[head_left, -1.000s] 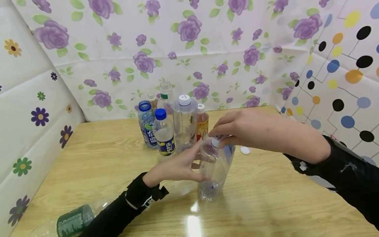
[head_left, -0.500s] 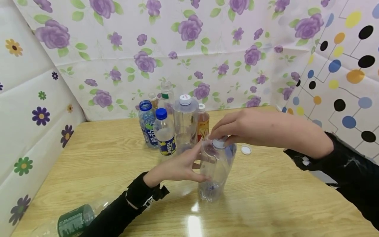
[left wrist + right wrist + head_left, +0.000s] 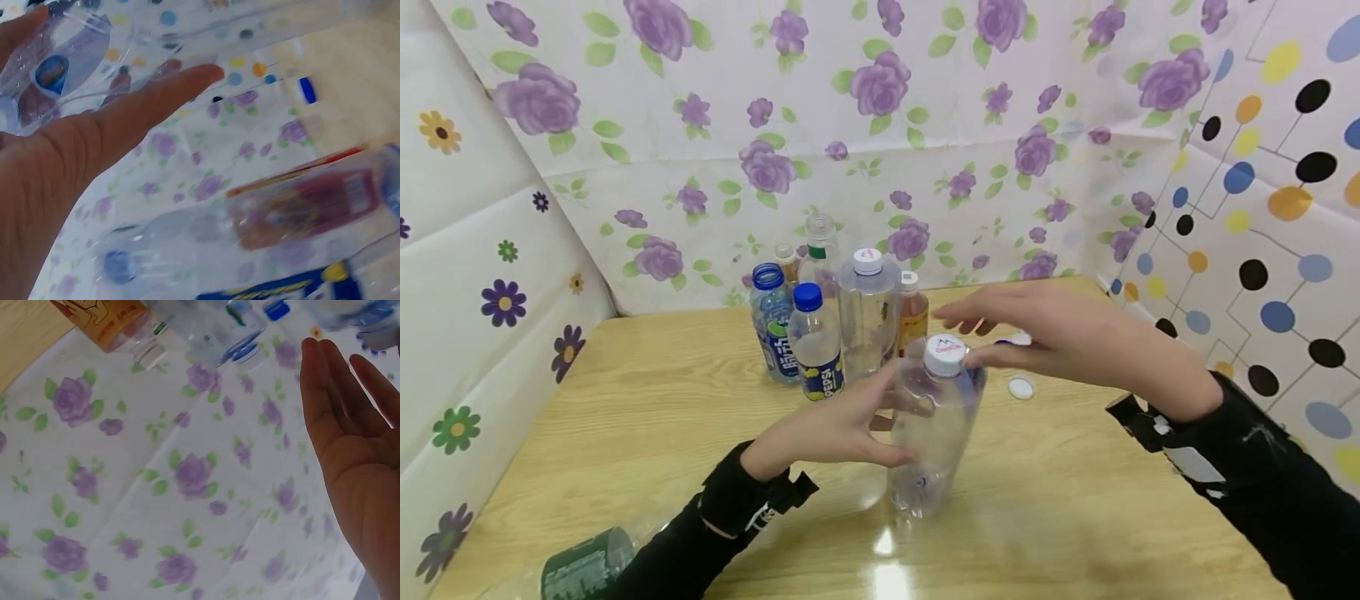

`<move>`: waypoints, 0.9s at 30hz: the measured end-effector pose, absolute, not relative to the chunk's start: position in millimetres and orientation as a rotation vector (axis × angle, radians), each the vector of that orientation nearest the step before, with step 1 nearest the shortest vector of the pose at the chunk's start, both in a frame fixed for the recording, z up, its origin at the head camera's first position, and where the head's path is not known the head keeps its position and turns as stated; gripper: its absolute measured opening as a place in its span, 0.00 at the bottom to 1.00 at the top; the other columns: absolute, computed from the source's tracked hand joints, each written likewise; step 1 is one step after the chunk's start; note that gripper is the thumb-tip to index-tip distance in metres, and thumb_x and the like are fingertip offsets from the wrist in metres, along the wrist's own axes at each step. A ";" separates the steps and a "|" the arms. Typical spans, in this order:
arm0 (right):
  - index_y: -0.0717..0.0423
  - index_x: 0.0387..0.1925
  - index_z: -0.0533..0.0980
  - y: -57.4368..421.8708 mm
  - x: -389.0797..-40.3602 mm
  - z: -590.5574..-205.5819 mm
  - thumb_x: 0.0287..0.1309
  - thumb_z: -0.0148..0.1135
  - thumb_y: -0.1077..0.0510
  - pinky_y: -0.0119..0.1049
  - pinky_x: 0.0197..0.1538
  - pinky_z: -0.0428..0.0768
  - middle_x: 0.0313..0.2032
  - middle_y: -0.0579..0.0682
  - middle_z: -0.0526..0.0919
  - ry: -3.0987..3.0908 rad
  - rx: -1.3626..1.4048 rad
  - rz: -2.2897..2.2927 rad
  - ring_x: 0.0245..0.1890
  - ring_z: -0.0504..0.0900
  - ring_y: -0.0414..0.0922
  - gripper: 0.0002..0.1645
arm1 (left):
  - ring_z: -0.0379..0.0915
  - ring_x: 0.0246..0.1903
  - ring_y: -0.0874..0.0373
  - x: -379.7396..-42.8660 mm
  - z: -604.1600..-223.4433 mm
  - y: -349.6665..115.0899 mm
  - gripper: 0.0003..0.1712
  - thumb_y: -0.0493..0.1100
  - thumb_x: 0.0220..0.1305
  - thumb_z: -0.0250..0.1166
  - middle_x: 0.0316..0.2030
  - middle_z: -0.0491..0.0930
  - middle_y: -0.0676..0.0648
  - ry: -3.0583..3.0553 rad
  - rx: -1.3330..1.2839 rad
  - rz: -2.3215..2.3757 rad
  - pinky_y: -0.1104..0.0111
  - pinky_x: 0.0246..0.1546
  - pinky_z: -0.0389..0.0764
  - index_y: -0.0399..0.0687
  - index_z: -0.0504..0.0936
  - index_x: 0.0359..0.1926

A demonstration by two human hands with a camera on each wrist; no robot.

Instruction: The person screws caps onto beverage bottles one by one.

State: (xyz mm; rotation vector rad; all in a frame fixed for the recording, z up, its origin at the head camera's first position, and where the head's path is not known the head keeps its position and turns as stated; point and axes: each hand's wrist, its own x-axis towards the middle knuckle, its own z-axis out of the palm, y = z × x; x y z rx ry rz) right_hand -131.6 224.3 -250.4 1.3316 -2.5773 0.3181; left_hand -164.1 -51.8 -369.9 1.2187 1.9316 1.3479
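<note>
In the head view a large clear plastic bottle (image 3: 934,433) stands upright on the table, its white cap (image 3: 945,356) seated on the neck. My left hand (image 3: 831,425) holds the bottle's body, thumb on the near side and fingers round the far side. The left wrist view shows that left hand (image 3: 94,137) along the clear wall. Just over the cap is my right hand (image 3: 1037,333), fingers spread apart and the thumb right at the cap's edge. In the right wrist view the fingers of the right hand (image 3: 356,431) are extended, holding nothing.
Behind stand another large clear bottle (image 3: 868,325), a Pepsi bottle (image 3: 816,342), a blue-tinted bottle (image 3: 772,325) without a cap and an orange-labelled bottle (image 3: 913,321). A loose white cap (image 3: 1021,387) lies to the right. A green-labelled bottle (image 3: 583,567) lies at front left.
My right hand has let go of the cap, spreading its fingers and uncovering the cap's top. The left hand keeps its hold on the bottle. The head view has shifted slightly.
</note>
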 end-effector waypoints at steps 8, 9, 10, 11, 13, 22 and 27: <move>0.48 0.67 0.75 251.3 -164.4 -299.0 0.72 0.62 0.55 0.38 0.46 0.87 0.56 0.45 0.84 -2.595 1.125 0.565 0.48 0.86 0.38 0.24 | 0.71 0.65 0.44 -147.7 -327.1 -96.6 0.59 0.34 0.53 0.78 0.70 0.65 0.40 2.049 1.429 1.405 0.60 0.59 0.82 0.44 0.50 0.78; 0.49 0.67 0.75 253.0 -168.5 -307.2 0.72 0.62 0.55 0.39 0.47 0.87 0.56 0.46 0.84 -2.612 1.113 0.593 0.48 0.86 0.39 0.24 | 0.72 0.64 0.45 -145.2 -321.9 -104.7 0.58 0.33 0.53 0.78 0.69 0.67 0.39 2.082 1.467 1.406 0.60 0.57 0.83 0.43 0.51 0.78; 0.50 0.67 0.75 254.5 -172.0 -314.8 0.73 0.61 0.55 0.40 0.49 0.87 0.56 0.47 0.84 -2.630 1.104 0.622 0.48 0.86 0.40 0.23 | 0.73 0.63 0.45 -142.8 -316.8 -113.3 0.57 0.33 0.53 0.78 0.68 0.67 0.39 2.108 1.496 1.411 0.59 0.57 0.83 0.41 0.53 0.77; 0.50 0.67 0.75 256.1 -175.0 -322.1 0.73 0.60 0.55 0.40 0.49 0.87 0.56 0.48 0.84 -2.651 1.088 0.644 0.49 0.85 0.41 0.23 | 0.73 0.63 0.46 -140.5 -312.5 -123.0 0.56 0.31 0.53 0.77 0.67 0.68 0.38 2.123 1.526 1.420 0.58 0.56 0.84 0.40 0.53 0.77; 0.50 0.67 0.74 258.6 -178.5 -333.5 0.74 0.59 0.55 0.41 0.50 0.87 0.56 0.49 0.83 -2.682 1.062 0.674 0.49 0.85 0.41 0.23 | 0.73 0.63 0.50 -136.1 -304.0 -143.3 0.57 0.29 0.52 0.76 0.67 0.68 0.39 2.172 1.565 1.425 0.59 0.56 0.83 0.40 0.51 0.77; 0.52 0.66 0.75 266.8 -183.1 -351.4 0.74 0.59 0.55 0.44 0.53 0.86 0.56 0.51 0.84 -2.698 0.899 0.771 0.51 0.85 0.45 0.22 | 0.75 0.62 0.57 -150.0 -285.6 -210.5 0.62 0.17 0.53 0.69 0.70 0.63 0.40 2.288 1.371 1.508 0.57 0.46 0.88 0.46 0.43 0.80; 0.54 0.65 0.75 265.3 -188.5 -360.7 0.74 0.59 0.54 0.46 0.53 0.86 0.54 0.52 0.84 -2.698 0.833 0.780 0.50 0.85 0.47 0.22 | 0.73 0.62 0.48 -173.1 -300.9 -219.2 0.62 0.27 0.60 0.71 0.71 0.56 0.39 2.412 1.007 1.431 0.58 0.46 0.88 0.62 0.40 0.80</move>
